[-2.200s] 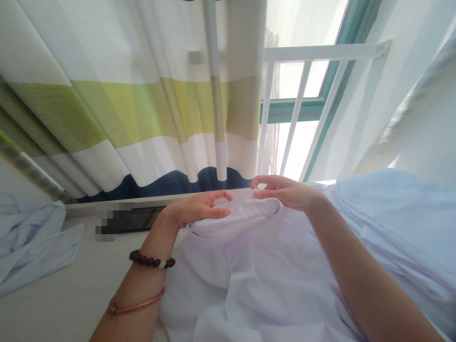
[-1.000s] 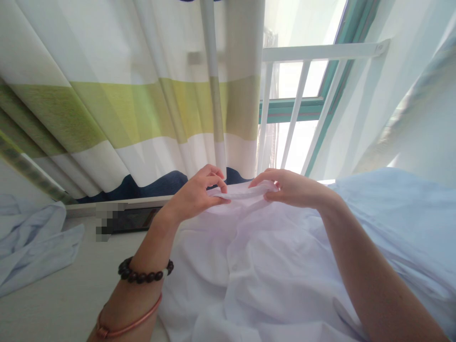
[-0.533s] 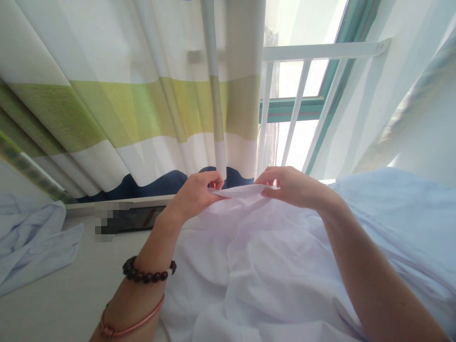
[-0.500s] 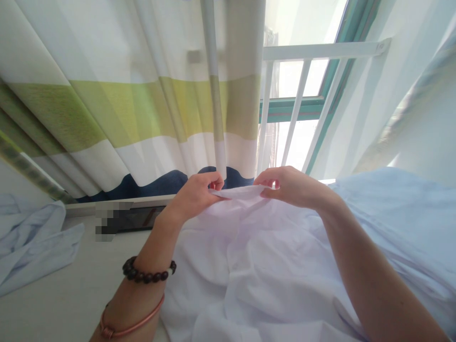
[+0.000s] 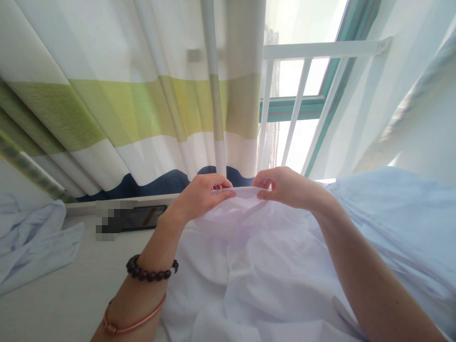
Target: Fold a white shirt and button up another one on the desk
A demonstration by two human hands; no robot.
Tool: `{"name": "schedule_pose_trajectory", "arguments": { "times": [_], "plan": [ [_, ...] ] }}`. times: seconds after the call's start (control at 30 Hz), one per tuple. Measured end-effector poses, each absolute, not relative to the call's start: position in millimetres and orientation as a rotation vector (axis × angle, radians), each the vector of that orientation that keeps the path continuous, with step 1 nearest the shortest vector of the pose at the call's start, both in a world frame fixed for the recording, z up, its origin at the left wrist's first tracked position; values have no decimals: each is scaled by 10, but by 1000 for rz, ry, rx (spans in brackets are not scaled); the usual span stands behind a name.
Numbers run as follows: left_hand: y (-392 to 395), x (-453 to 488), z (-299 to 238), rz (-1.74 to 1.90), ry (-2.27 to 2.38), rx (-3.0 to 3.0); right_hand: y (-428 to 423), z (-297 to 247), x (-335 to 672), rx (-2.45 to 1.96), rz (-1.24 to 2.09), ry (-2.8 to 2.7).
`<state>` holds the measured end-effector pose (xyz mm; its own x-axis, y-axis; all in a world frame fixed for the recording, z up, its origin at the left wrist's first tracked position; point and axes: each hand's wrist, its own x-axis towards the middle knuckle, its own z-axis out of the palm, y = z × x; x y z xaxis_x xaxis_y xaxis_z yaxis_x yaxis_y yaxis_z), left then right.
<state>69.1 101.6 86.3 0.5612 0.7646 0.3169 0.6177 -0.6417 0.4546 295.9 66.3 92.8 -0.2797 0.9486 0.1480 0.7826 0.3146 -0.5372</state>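
A white garment (image 5: pixel 256 266) lies rumpled on the light table (image 5: pixel 64 294) in front of me. My left hand (image 5: pixel 201 197) pinches the garment's far edge from the left, fingers closed on the cloth. My right hand (image 5: pixel 285 187) grips the same edge a little to the right, fingers curled over it. The strip of cloth between the two hands is held slightly above the table. A dark bead bracelet and a copper bangle sit on my left wrist.
A pale blue garment (image 5: pixel 399 223) lies at the right, another pale blue cloth (image 5: pixel 32 242) at the left edge. A dark phone (image 5: pixel 142 217) rests by the sill. Striped curtains (image 5: pixel 142 109) and a barred window (image 5: pixel 302 95) stand behind.
Both hands lifted the white garment's far edge from the heap and closed in on it; over the last half second they shifted slightly, the edge still pinched.
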Motion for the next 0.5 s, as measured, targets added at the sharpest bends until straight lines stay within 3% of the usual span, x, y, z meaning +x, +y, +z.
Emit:
{"name": "schedule_pose_trajectory", "arguments": {
  "times": [0.27,0.5],
  "plan": [
    [1118,680,745,760,1318,2664,659,906,2913,-1805,440,-2149],
    [1165,619,731,701,1344,2679,628,958,2860,-1574,566,-2199]
  ]
}}
